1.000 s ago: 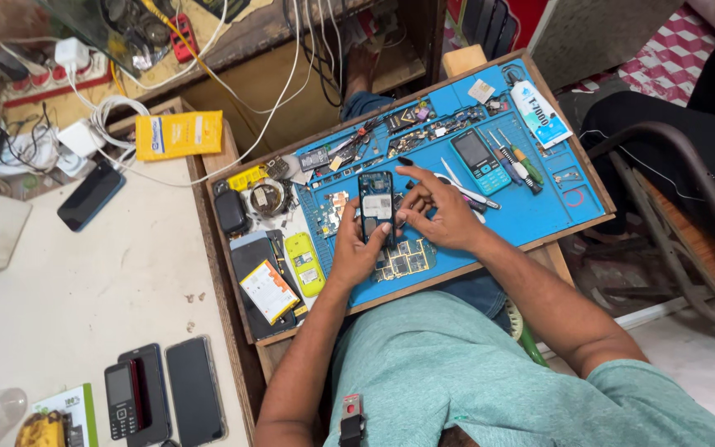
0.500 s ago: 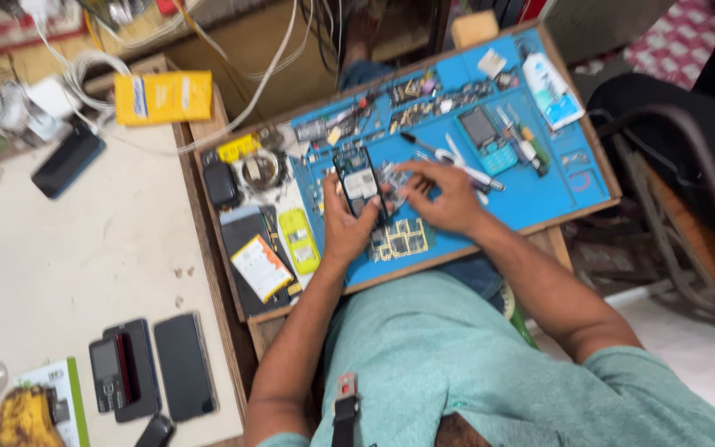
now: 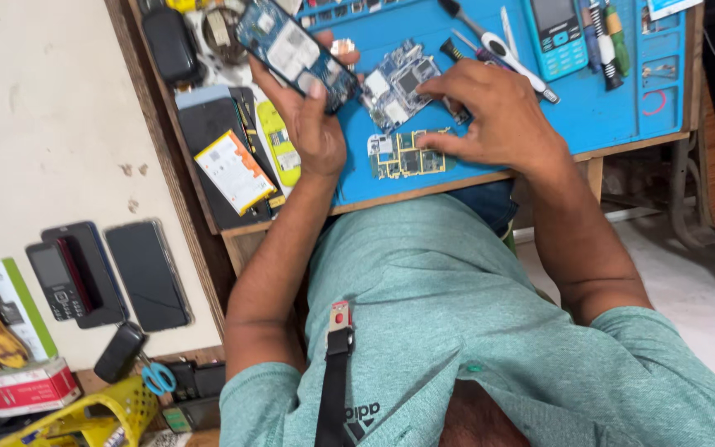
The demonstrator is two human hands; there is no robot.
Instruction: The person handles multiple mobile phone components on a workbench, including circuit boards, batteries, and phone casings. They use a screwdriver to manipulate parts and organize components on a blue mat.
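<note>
In the head view, the left hand (image 3: 312, 124) is clamped on an opened phone (image 3: 295, 51), raised over the left end of the blue mat (image 3: 606, 108). The right hand (image 3: 498, 116), fingers curled but holding nothing I can see, presses on 1 bare circuit board (image 3: 399, 83) at the mat's middle. This looks like mid-disassembly; lifting that board would need a careful fingertip pinch.

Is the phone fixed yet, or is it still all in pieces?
Still in pieces. Done: the phone is opened, and its bare circuit board lies out on the blue mat. In hand: the left hand holds the opened phone body, and the right hand presses fingers on the loose board. Left: nothing is back together, and screwdrivers lie ready beside.
</note>
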